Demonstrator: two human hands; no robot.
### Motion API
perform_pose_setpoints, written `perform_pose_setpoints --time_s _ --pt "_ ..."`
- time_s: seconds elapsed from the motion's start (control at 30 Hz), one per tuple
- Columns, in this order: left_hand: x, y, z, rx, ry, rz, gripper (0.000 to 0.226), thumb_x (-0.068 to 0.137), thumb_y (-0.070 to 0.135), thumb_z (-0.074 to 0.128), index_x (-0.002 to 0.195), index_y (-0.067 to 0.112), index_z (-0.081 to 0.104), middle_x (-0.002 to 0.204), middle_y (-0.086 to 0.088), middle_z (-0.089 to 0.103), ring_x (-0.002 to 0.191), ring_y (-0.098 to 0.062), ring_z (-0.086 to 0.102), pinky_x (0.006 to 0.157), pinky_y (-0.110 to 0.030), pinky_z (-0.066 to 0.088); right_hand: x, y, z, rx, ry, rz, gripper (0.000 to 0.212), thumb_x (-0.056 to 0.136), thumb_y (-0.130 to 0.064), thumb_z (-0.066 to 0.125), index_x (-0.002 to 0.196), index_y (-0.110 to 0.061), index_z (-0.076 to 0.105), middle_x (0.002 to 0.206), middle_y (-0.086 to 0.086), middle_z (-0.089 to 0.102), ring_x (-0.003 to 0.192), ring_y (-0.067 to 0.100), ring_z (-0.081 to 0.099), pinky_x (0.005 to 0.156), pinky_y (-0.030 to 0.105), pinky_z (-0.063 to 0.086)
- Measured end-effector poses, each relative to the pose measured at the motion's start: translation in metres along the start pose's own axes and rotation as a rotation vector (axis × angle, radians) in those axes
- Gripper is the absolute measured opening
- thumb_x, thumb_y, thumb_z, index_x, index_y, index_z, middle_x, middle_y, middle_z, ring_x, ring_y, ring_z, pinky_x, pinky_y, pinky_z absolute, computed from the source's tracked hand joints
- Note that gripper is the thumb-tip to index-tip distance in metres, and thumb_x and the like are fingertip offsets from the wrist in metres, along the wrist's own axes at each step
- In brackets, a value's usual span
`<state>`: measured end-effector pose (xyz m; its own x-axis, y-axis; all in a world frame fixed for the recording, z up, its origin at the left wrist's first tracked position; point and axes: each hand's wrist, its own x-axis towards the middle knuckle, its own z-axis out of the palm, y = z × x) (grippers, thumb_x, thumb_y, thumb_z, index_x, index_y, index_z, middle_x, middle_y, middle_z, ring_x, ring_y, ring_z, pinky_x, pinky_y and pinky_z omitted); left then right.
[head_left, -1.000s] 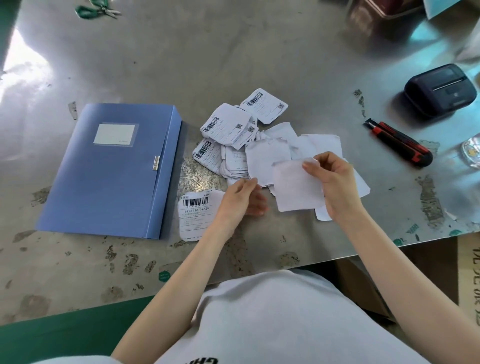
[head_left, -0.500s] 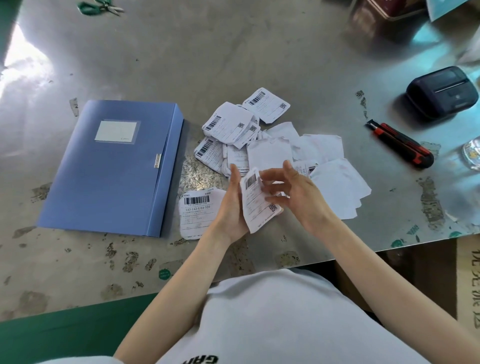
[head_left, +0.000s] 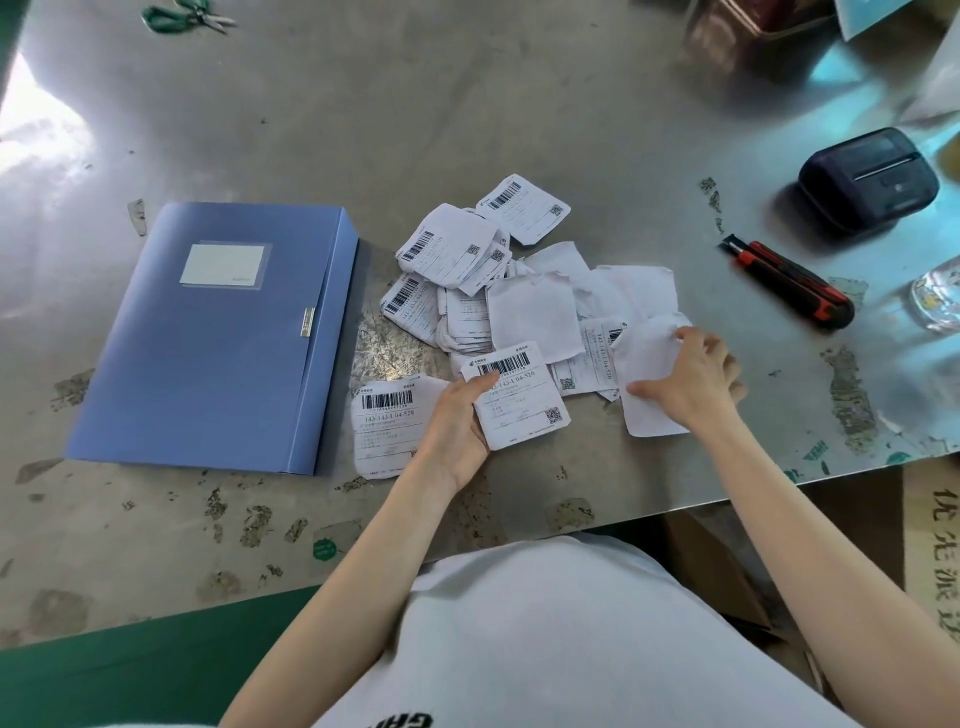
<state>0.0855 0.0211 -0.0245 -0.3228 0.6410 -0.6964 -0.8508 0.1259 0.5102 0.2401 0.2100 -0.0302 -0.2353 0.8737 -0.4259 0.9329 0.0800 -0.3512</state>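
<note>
Left hand alone now grips the label face-up; right hand has shifted, fingers pinching a blank slip.

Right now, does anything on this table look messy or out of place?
Yes: the labels lie in a jumbled, overlapping heap mid-table, some face down, with raggedly cut edges. The table is blotched with sticker residue near its front edge.

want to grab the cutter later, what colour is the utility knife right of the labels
Red and black. The utility knife shows best in the head view.
</note>
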Motion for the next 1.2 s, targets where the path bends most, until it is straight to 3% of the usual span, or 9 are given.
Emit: perform_pose_setpoints --time_s 0.3,0.47,0.6,0.7,0.83,0.97,1.1,1.2 --pt "0.003 -0.003 0.002 0.095 0.093 -0.002 0.035 0.094 0.006 0.053 0.127 -0.002 0.054 0.12 -0.018 0.066 0.112 -0.03 0.063 0.093 -0.053 0.05 0.002 0.004 -0.001 0.075 0.092 -0.042 0.08 0.066 -0.022 0.083 0.131 -0.017 0.035 0.133 0.014 0.043 0.124 0.036 0.036 0.098 0.046 0.028" --pt "0.001 -0.002 0.002 0.12 0.102 0.0 0.034 0.094 0.006 0.052 0.127 -0.002 0.055 0.121 -0.018 0.065 0.112 -0.031 0.063 0.092 -0.052 0.051 0.001 -0.001 -0.017 0.465 0.092 -0.036 0.058 0.074 -0.014 0.075 0.123 -0.012 0.044 0.117 0.012 0.057 0.099 0.028 0.054 0.078 0.036 0.043" --pt "0.004 -0.002 0.003 0.129 0.116 0.012 0.026 0.096 0.005 0.049 0.119 0.001 0.06 0.117 -0.017 0.068 0.106 -0.028 0.066 0.085 -0.048 0.055 -0.004 -0.015 -0.028 0.577 0.12 -0.074 0.035 0.076 -0.016 0.069 0.102 0.002 0.055 0.099 0.021 0.063 0.089 0.04 0.057 0.075 0.045 0.05" --pt "0.005 -0.002 0.003 0.115 0.118 0.029 0.021 0.098 0.003 0.044 0.103 0.007 0.065 0.101 -0.011 0.074 0.091 -0.022 0.071 0.075 -0.042 0.06 -0.01 -0.026 -0.035 0.585 0.228 -0.2 0.029 0.076 -0.016 0.067 0.085 0.006 0.05 0.075 0.013 0.05 0.068 0.025 0.039 0.057 0.031 0.034" --pt "0.004 -0.001 0.004 0.113 0.096 0.058 0.023 0.097 0.003 0.044 0.1 0.008 0.066 0.097 -0.008 0.075 0.089 -0.02 0.072 0.072 -0.037 0.061 -0.018 -0.043 -0.046 0.668 0.3 -0.261 0.022 0.075 -0.017 0.065 0.078 -0.002 0.05 0.067 0.001 0.044 0.06 0.013 0.036 0.044 0.02 0.027" --pt "0.003 0.001 0.009 0.091 0.068 0.094 0.022 0.097 0.003 0.046 0.098 0.01 0.066 0.096 -0.006 0.076 0.091 -0.019 0.072 0.082 -0.038 0.058 -0.025 -0.058 -0.049 0.628 0.263 -0.294 0.025 0.076 -0.018 0.065 0.069 -0.019 0.041 0.063 -0.01 0.043 0.051 0.001 0.038 0.043 0.016 0.031" --pt "0.001 0.002 0.019 0.071 0.031 0.12 0.023 0.097 0.002 0.045 0.099 0.009 0.067 0.099 -0.008 0.074 0.093 -0.02 0.071 0.087 -0.04 0.056 -0.037 -0.071 -0.03 0.467 0.025 -0.293 0.028 0.081 -0.02 0.066 0.095 -0.019 0.041 0.075 -0.012 0.045 0.062 0.002 0.044 0.048 0.018 0.033" --pt "-0.001 0.001 0.026 0.052 0.002 0.12 0.024 0.098 0.003 0.044 0.103 0.009 0.066 0.101 -0.01 0.072 0.095 -0.023 0.069 0.085 -0.041 0.056 -0.05 -0.08 -0.009 0.453 -0.204 -0.287 0.041 0.08 -0.028 0.071 0.109 -0.02 0.043 0.086 -0.009 0.05 0.077 0.012 0.051 0.063 0.028 0.04"
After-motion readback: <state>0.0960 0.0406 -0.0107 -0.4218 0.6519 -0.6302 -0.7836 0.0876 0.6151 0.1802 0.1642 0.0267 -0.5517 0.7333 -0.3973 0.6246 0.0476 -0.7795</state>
